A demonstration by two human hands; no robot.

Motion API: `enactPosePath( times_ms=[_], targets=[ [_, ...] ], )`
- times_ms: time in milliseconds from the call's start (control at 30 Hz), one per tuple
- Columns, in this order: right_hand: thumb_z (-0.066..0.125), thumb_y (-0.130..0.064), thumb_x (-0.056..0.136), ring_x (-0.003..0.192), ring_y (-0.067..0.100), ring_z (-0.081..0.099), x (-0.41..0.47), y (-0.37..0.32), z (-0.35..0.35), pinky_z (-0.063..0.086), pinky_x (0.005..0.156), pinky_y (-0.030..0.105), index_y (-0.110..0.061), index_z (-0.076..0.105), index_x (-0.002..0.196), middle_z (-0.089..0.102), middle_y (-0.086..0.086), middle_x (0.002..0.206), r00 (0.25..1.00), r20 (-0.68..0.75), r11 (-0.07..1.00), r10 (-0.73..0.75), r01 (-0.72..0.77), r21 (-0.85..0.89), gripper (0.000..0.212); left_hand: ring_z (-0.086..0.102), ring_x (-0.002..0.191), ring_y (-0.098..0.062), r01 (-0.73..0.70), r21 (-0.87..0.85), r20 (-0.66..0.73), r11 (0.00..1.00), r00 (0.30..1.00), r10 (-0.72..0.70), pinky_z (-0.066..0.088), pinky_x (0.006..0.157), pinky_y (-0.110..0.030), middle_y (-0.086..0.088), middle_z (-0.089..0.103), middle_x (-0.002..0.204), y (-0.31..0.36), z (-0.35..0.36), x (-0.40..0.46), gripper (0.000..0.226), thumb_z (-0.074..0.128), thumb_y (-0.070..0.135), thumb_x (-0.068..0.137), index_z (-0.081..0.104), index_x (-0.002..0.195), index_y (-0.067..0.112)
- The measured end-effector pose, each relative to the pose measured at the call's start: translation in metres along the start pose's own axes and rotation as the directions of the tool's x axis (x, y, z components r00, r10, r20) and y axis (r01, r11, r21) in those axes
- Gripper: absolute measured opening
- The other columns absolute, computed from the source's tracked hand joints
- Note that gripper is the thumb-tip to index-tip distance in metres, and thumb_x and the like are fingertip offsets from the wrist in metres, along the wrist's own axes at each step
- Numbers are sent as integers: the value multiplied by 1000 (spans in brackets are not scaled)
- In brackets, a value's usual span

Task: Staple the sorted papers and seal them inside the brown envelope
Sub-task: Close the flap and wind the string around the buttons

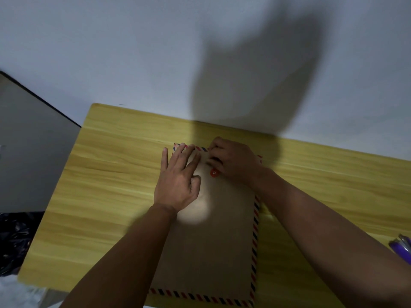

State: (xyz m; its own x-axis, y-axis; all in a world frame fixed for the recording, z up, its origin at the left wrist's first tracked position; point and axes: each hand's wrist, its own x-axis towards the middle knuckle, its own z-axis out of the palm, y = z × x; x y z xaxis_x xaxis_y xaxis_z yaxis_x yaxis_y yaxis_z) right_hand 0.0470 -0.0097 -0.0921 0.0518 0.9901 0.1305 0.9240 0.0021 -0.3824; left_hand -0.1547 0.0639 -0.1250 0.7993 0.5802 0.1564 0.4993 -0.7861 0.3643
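The brown envelope with a red-and-blue striped border lies flat on the yellow wooden table, its flap end away from me. My left hand presses flat on the upper left part, fingers spread over the folded flap. My right hand rests on the upper right part, its fingertips pinched at the flap's top edge just above a red round clasp. What the fingers pinch is too small to tell. No papers are visible.
A purple stapler lies at the table's right edge. A white wall stands behind the table. A grey panel and a black plastic bag are to the left of the table.
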Motion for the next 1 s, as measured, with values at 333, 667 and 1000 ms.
enactPosePath(
  times_ms=[333, 667, 1000],
  targets=[
    [72, -37, 91, 76, 15, 62, 7, 6, 1, 45, 61, 29, -17, 70, 86, 60, -4, 95, 979, -11, 975, 205, -203, 93, 21, 30, 155, -30, -6, 12, -13, 1000, 1000, 6, 13, 125, -65, -10, 46, 158, 1, 1, 0, 62, 46, 24, 83, 59, 143, 14],
    [58, -54, 90, 102, 22, 59, -34, 18, -17, 52, 85, 45, -25, 69, 102, 61, -6, 104, 837, -48, 838, 545, -546, -15, 34, 33, 154, -30, -16, 1, -58, 1000, 998, 16, 14, 125, -65, -10, 48, 157, -1, 5, -1, 57, 49, 22, 84, 64, 139, 13],
    [79, -20, 85, 53, 16, 60, -73, 11, -80, 42, 54, 25, -15, 62, 63, 65, 1, 57, 519, 396, 434, 757, -853, 289, 28, 1, 161, -31, 144, 40, 202, 989, 968, -149, -1, 125, -67, -8, 19, 172, 23, -12, -10, 67, 33, 53, 101, 36, 159, 21]
  ],
)
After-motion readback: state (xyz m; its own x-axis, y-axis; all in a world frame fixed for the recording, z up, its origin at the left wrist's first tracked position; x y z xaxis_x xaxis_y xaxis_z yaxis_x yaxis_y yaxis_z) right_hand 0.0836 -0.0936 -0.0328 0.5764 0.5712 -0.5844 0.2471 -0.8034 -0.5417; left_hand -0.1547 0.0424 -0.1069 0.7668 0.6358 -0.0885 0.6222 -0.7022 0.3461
